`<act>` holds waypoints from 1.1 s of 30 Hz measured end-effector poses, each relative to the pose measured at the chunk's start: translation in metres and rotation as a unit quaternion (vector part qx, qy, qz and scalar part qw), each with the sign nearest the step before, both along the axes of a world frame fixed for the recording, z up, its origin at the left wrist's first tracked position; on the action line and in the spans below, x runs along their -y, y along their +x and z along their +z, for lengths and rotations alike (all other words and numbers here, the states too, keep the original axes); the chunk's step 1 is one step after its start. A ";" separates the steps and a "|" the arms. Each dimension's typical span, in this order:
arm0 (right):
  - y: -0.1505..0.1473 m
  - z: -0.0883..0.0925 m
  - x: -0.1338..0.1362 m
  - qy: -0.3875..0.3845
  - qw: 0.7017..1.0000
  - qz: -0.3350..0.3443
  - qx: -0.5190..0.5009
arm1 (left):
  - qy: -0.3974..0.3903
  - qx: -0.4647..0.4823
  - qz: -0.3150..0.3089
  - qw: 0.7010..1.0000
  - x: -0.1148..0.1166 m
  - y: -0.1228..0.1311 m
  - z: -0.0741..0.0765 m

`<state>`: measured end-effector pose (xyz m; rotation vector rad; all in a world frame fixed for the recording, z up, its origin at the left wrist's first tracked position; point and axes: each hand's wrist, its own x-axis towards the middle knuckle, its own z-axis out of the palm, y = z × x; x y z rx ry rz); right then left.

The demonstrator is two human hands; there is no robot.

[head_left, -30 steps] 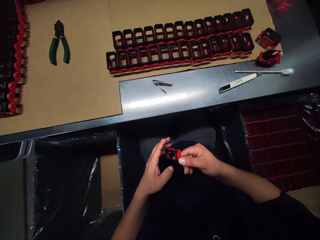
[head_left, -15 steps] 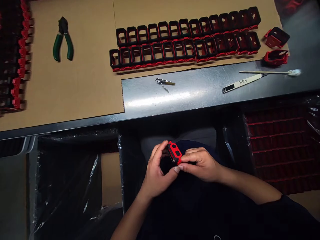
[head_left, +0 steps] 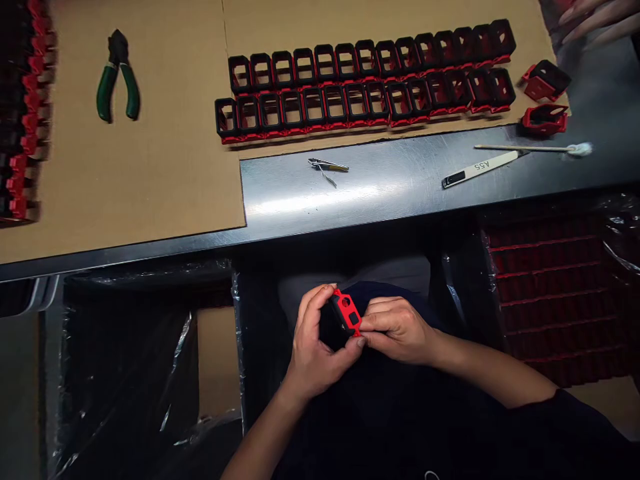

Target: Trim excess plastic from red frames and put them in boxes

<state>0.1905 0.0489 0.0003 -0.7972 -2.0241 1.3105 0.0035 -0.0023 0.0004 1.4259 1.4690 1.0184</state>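
Observation:
Between my two hands, over my lap, is a small red and black plastic frame [head_left: 349, 312] with a round and a squarish opening in its red face. My left hand [head_left: 315, 340] grips it by its ends, thumb at the lower end and fingers at the upper. My right hand [head_left: 397, 331] pinches its lower right corner between thumb and fingers. Whether a small tool or trimming sits in that pinch is hidden. On the bench beyond my hands, two rows of similar black and red frames [head_left: 337, 105] stand side by side.
Green-handled pliers [head_left: 119, 80] lie on the cardboard [head_left: 170, 167]. Small nippers [head_left: 329, 168], a flat tool marked A55 [head_left: 480, 169] and a cotton-tipped stick [head_left: 530, 148] rest on the metal bench edge. Filled rows of parts [head_left: 550, 300] sit lower right. Another person's hand [head_left: 600, 20] reaches in upper right.
The frame has turned slightly in my hands, showing more of its red face. Another person's hand has come into view at the upper right. The view has shifted a little.

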 end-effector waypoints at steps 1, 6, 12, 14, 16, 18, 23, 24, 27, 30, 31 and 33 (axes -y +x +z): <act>0.000 0.000 0.001 0.019 1.000 -0.003 0.000 | 0.012 0.007 -0.002 1.000 0.000 0.000 -0.002; 0.001 -0.002 0.003 0.088 0.996 -0.024 0.006 | 0.047 0.062 -0.021 0.997 0.002 0.001 -0.011; 0.003 0.005 0.000 -0.055 0.998 -0.019 -0.032 | 0.078 0.046 -0.046 0.995 0.006 0.002 -0.016; 0.005 0.008 -0.002 -0.150 0.986 -0.038 -0.052 | 0.090 0.017 -0.047 0.995 0.006 0.003 -0.016; 0.005 0.010 -0.002 -0.210 0.973 -0.059 -0.073 | 0.104 -0.015 -0.046 0.993 0.007 0.005 -0.015; 0.004 0.011 -0.002 -0.242 0.964 -0.073 -0.079 | 0.124 -0.044 -0.047 0.990 0.006 0.007 -0.015; -0.002 0.007 0.000 -0.373 0.920 -0.088 -0.083 | 0.179 -0.119 -0.069 0.974 0.004 0.010 -0.014; -0.002 0.005 0.000 -0.416 0.900 -0.084 -0.100 | 0.186 -0.126 -0.072 0.972 0.004 0.009 -0.013; -0.003 0.000 0.001 -0.530 0.828 -0.062 -0.173 | 0.191 -0.119 -0.071 0.972 0.004 0.009 -0.012; -0.004 -0.001 0.000 -0.607 0.763 -0.053 -0.215 | 0.163 -0.084 -0.057 0.981 0.005 0.008 -0.012; -0.005 -0.001 -0.001 -0.630 0.743 -0.050 -0.222 | 0.151 -0.070 -0.052 0.985 0.005 0.008 -0.012; -0.006 -0.001 -0.002 -0.663 0.711 -0.042 -0.230 | 0.130 -0.047 -0.041 0.990 0.007 0.008 -0.011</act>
